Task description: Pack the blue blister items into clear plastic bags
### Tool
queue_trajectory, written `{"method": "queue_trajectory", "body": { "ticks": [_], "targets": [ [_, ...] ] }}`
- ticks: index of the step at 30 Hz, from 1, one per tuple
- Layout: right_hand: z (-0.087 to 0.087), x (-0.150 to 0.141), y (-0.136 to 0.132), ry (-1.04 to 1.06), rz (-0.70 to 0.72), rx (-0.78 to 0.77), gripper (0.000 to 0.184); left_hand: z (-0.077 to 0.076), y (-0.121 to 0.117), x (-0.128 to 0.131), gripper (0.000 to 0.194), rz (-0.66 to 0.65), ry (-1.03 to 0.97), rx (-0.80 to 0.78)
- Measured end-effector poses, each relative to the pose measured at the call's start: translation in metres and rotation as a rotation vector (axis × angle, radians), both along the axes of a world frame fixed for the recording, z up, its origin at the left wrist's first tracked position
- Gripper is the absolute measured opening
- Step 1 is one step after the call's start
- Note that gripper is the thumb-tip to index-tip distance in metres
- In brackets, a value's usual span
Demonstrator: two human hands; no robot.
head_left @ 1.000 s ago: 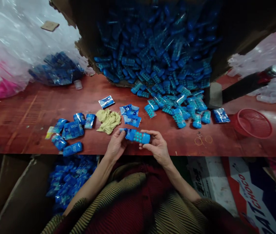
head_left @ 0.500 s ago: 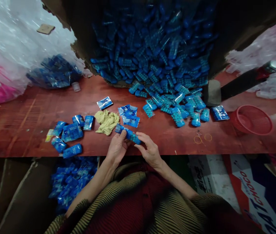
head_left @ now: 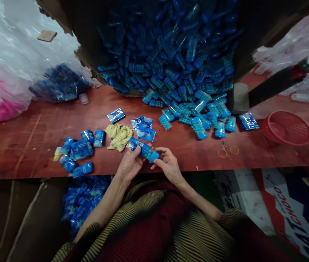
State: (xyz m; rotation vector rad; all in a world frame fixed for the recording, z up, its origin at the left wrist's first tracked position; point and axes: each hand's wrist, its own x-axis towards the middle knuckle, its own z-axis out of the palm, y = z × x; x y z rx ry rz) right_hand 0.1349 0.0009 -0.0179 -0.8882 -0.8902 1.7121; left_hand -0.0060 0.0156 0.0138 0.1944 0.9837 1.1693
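Over the table's near edge, my left hand (head_left: 129,164) pinches a blue printed plastic sleeve (head_left: 138,143), its thumb on top. A small clear container of blue balls with a blue cap (head_left: 152,156) sits partly inside that sleeve, its capped end sticking out to the right. The fingers and thumb of my right hand (head_left: 169,166) are closed at the capped end. Just beyond my hands lie flat blue sleeves (head_left: 145,134) and a crumpled yellow cloth (head_left: 118,136). To the left are several sleeved blue packs (head_left: 82,149).
A torn cardboard box (head_left: 67,22) spills many unsleeved containers (head_left: 198,123) onto the red table (head_left: 171,142). At right are a red basket (head_left: 288,127), a dark bottle-like object (head_left: 280,83) and rubber bands (head_left: 222,153). More blue packs (head_left: 85,200) lie below the table edge.
The sleeve and container have turned slightly, showing a barcode and more of the capped end. My right fingers have shifted around the cap. The view has tilted a little.
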Motion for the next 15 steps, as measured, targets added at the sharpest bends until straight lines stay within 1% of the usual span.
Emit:
{"method": "queue_trajectory", "body": {
  "ticks": [3, 6, 8, 11, 15],
  "targets": [
    [0.002, 0.003, 0.005, 0.091, 0.064, -0.067, 0.035, -0.002, -0.001, 0.001, 0.014, -0.049, -0.011, 0.012],
    [0.006, 0.007, 0.010, 0.130, 0.121, -0.101, 0.048, -0.003, -0.002, -0.001, 0.017, -0.080, -0.029, 0.000],
    [0.009, 0.009, 0.011, 0.108, 0.151, -0.116, 0.058, -0.001, -0.001, -0.003, 0.017, -0.100, -0.030, -0.032],
    [0.012, 0.009, 0.011, 0.050, 0.185, -0.135, 0.070, 0.003, 0.000, -0.003, 0.016, -0.170, -0.030, -0.091],
    [0.012, 0.009, 0.009, 0.036, 0.231, -0.128, 0.085, 0.007, 0.001, -0.001, 0.020, -0.267, -0.050, -0.087]
  ]
}}
